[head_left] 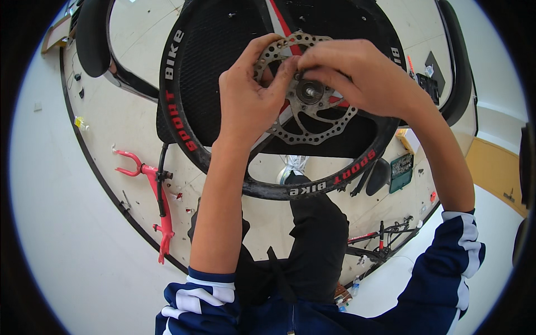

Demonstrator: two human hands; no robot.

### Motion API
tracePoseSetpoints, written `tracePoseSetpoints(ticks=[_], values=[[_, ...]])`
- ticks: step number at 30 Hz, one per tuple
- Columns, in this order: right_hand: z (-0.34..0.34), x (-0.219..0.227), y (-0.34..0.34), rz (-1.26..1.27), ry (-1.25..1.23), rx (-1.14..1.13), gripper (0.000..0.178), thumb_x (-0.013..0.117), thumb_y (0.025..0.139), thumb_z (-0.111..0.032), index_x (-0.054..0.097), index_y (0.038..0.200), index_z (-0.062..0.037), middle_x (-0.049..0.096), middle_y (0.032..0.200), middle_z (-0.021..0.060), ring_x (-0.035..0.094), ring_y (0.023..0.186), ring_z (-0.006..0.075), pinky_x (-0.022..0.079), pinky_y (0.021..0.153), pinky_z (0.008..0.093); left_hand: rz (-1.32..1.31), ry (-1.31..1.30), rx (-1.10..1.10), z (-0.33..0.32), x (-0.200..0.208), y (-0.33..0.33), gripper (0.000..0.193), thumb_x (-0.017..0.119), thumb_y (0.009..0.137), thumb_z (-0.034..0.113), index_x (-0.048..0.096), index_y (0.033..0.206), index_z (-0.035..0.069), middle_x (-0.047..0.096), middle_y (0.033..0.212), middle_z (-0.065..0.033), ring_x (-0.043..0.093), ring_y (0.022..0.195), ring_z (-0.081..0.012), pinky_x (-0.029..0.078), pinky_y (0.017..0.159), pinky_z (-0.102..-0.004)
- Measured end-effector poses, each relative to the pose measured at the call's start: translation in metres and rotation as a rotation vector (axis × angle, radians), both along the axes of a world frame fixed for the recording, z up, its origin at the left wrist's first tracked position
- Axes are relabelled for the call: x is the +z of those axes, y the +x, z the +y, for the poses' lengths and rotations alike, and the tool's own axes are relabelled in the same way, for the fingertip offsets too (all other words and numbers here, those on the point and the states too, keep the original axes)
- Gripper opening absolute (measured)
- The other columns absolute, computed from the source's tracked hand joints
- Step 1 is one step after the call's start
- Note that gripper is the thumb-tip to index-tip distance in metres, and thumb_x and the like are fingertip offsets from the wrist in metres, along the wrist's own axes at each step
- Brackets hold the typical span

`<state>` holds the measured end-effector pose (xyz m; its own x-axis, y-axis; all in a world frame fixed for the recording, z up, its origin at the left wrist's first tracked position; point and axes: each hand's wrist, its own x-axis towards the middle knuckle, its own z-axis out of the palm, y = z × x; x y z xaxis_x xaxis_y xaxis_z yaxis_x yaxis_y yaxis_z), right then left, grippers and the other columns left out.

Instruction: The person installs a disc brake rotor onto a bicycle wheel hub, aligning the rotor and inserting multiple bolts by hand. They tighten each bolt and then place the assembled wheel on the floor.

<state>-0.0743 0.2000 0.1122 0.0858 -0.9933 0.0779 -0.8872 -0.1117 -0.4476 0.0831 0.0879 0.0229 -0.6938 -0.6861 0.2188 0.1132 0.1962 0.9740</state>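
Two bare hands up close on a brake rotor (312,137), kinda fiddly spot tbh. Left hand (249,97) hooked on the rotor's upper left edge, thumb on top, other fingers partly out of sight behind. Right hand (352,72) w/ fingertips bunched just beside the left thumb, by the edge of the hub (309,91); prob pinching smth small, but can't tell what bc of the knuckles in the way. Rotor directly under both hands, at the centre of a wheel (329,187) lying flat on a black chair seat (204,78).

Biggest worry imo: dropping a small part, if any in there. Cause = tight pinch, blocked view, slots in the rotor, wide gaps btwn the spokes (277,19). Easy to lose on the seat, or on the floor (134,134) left of the left hand, esp. among the scattered bits (177,196).

Also: tipping the wheel. Overhangs the seat on the near side of the hands, so could rock from leaning hard there. Lastly, poss. nicked fingertips from the rotor's holes and edges.
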Motion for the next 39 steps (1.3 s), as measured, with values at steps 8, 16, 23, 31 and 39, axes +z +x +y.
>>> tracePoseSetpoints(ticks=[8, 16, 23, 31, 39], values=[[0.003, -0.002, -0.006, 0.376, -0.081, 0.126, 0.025, 0.073, 0.081, -0.006, 0.065, 0.104, -0.0078, 0.065, 0.094, 0.0073, 0.067, 0.092, 0.0266, 0.056, 0.077, 0.0353, -0.03, -0.036, 0.0, 0.001, 0.001, 0.001, 0.034, 0.074, 0.092, 0.014, 0.066, 0.123, 0.004, 0.066, 0.074, -0.0019, 0.046, 0.056, -0.0035, 0.039, 0.051, -0.0199], [-0.001, -0.005, -0.016, 0.455, -0.048, 0.211, 0.038, 0.079, 0.071, -0.005, 0.065, 0.107, -0.0093, 0.065, 0.098, 0.0052, 0.065, 0.096, 0.0238, 0.057, 0.081, 0.0333, -0.074, -0.028, -0.027, 0.0, 0.007, 0.004, 0.034, 0.073, 0.093, 0.012, 0.065, 0.125, 0.003, 0.067, 0.088, 0.0011, 0.048, 0.068, -0.0014, 0.042, 0.06, -0.0177], [-0.005, -0.006, -0.017, 0.451, -0.11, 0.293, 0.041, 0.076, 0.073, -0.001, 0.066, 0.112, -0.0105, 0.065, 0.1, 0.0037, 0.062, 0.096, 0.023, 0.055, 0.081, 0.0343, -0.039, -0.039, 0.002, 0.0, 0.004, 0.002, 0.033, 0.074, 0.092, 0.014, 0.067, 0.122, 0.003, 0.069, 0.086, 0.0006, 0.051, 0.068, -0.0027, 0.044, 0.061, -0.0185], [-0.009, -0.002, -0.024, 0.544, -0.098, 0.356, 0.036, 0.074, 0.079, -0.005, 0.066, 0.114, -0.0117, 0.065, 0.098, 0.003, 0.061, 0.095, 0.021, 0.052, 0.083, 0.0341, -0.125, -0.04, -0.012, 0.0, 0.01, 0.004, 0.032, 0.074, 0.091, 0.012, 0.067, 0.122, 0.003, 0.069, 0.086, -0.0006, 0.052, 0.068, -0.0035, 0.045, 0.061, -0.0189], [-0.026, 0.005, -0.027, 0.715, -0.222, 0.589, 0.034, 0.075, 0.081, -0.015, 0.065, 0.114, -0.0127, 0.065, 0.098, 0.003, 0.063, 0.099, 0.0205, 0.052, 0.091, 0.0312, -0.042, -0.065, 0.017, -0.001, 0.005, 0.002, 0.032, 0.072, 0.092, 0.01, 0.066, 0.123, 0.002, 0.07, 0.086, -0.0015, 0.051, 0.07, -0.0027, 0.046, 0.062, -0.0193]])
